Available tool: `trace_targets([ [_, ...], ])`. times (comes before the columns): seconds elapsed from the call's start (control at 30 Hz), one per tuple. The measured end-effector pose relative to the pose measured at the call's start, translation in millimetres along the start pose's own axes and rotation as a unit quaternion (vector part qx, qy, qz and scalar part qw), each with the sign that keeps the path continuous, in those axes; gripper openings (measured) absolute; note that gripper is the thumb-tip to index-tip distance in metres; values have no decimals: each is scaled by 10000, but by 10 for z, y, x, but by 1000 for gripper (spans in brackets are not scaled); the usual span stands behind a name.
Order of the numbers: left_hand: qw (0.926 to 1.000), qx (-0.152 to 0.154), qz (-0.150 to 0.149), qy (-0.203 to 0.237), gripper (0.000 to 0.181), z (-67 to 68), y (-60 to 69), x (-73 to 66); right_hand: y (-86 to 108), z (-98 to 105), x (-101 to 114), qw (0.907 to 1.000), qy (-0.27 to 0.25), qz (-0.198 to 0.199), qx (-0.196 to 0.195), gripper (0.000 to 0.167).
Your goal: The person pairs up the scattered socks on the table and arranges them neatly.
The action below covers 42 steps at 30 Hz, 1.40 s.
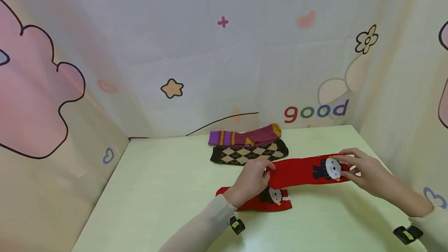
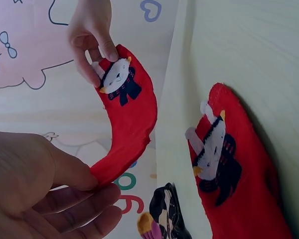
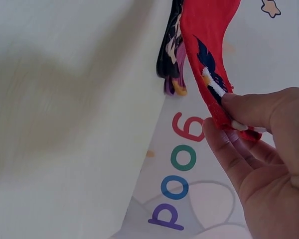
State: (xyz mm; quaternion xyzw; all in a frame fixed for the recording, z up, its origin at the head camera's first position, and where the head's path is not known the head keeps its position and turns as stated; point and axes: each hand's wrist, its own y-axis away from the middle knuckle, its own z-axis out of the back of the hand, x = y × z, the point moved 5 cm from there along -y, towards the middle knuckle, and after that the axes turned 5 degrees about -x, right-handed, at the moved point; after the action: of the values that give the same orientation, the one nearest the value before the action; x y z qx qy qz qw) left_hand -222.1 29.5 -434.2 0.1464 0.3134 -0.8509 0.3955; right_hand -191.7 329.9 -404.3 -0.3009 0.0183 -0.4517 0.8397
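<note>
A red sock with a white animal face and dark scarf is stretched between both hands above the table. My left hand pinches its plain left end between thumb and fingers. At the patterned end, my right hand pinches the edge near the face. In the left wrist view the held sock sags in a curve, raised off the tabletop. Below it lies a second red sock with the same face, flat on the table and partly hidden by my left hand and wrist.
Behind the hands, a black and tan argyle sock lies alongside a purple sock with mustard toe and heel. The pale green table meets a printed cloth backdrop at the back and sides.
</note>
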Motion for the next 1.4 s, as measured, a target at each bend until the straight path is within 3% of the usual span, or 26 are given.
trace_targets([
  [0.17,9998,-101,169,67,14,41,51,92,-15,-77,63,9997,-188,62,-126,51],
  [0.5,9988,-259,251,-338,11,108,175,263,-78,-239,188,9990,-456,-38,20,51],
  [0.73,9987,-293,402,-101,11,161,252,350,-106,-339,243,9977,-616,-126,239,48],
  [1.03,9985,-425,340,58,11,299,334,432,-153,-407,339,9973,-650,-111,335,48],
  [1.4,9966,-285,777,14,14,396,474,601,-225,-574,423,9911,-915,-504,823,43],
])
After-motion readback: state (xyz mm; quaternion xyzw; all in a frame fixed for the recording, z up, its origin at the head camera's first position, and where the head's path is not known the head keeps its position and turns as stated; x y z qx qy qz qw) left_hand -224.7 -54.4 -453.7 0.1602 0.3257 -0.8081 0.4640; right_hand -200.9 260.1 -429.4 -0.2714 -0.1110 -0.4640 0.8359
